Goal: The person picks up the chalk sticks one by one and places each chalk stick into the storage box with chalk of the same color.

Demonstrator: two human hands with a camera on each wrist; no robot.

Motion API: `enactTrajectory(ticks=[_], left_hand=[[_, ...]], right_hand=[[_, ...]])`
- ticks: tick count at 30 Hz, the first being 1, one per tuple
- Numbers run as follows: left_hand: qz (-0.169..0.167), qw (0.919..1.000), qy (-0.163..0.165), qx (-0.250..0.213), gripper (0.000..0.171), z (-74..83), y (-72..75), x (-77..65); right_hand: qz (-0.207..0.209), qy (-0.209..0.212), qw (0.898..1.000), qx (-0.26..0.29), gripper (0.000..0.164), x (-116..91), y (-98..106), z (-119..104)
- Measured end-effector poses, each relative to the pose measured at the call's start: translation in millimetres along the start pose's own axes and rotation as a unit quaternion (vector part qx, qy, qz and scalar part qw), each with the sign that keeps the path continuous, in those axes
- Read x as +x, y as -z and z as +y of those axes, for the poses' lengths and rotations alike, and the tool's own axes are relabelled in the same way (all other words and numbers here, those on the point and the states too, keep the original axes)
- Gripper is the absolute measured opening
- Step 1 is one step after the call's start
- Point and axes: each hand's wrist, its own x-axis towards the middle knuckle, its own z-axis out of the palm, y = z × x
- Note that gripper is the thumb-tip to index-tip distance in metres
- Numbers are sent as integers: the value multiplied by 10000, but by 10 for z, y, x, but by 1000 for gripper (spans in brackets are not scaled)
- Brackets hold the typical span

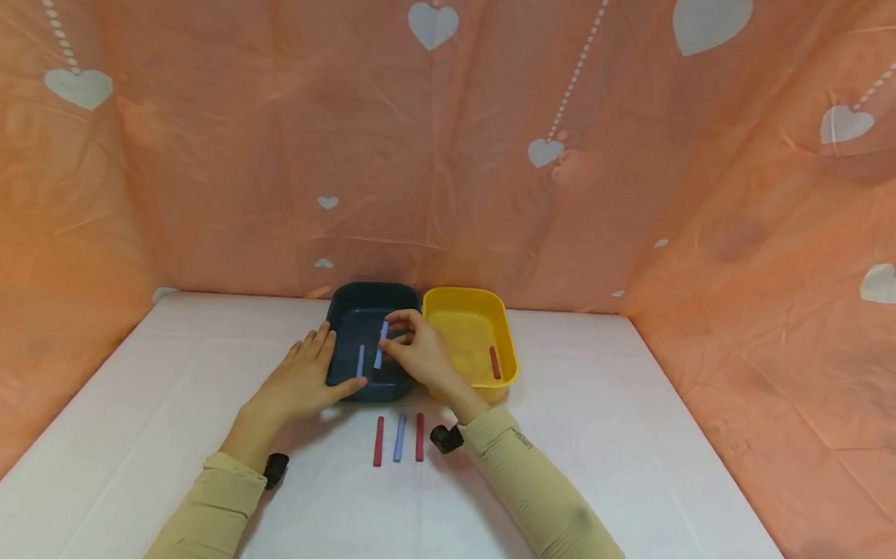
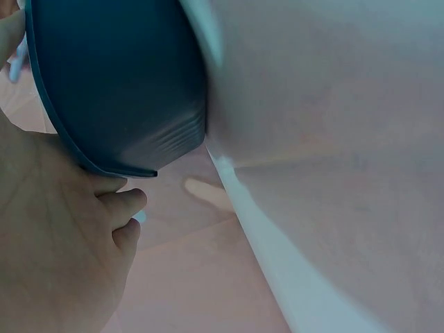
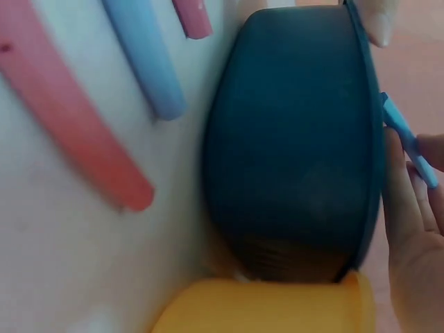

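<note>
right hand [image 1: 422, 353] pinches a blue stick [image 1: 379, 356] between thumb and fingers, up over the dark box [image 1: 383, 393]. left hand [image 1: 301, 381] has its thumb and fingers apart, touching that box. close by, two red sticks [image 1: 378, 441] and a loose blue stick [image 1: 399, 438] lie on the white table [image 1: 598, 453], so three seem left. farther off, another blue stick [image 1: 360, 359] is inside the dark box and one red stick [image 1: 494, 362] is inside the yellow box [image 1: 458, 295].
</note>
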Motion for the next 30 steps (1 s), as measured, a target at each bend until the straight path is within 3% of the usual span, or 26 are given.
enactTrajectory(ticks=[18,30], left_hand=[[20,10000,-19,-80,112,-43,-23,17],[-69,9999,6,-101,112,-41,-2,-5]], right_hand=[[-337,-616,9975,-110,29,445,-357,128],[-645,-557,9879,-1299,25,533,-466,179]])
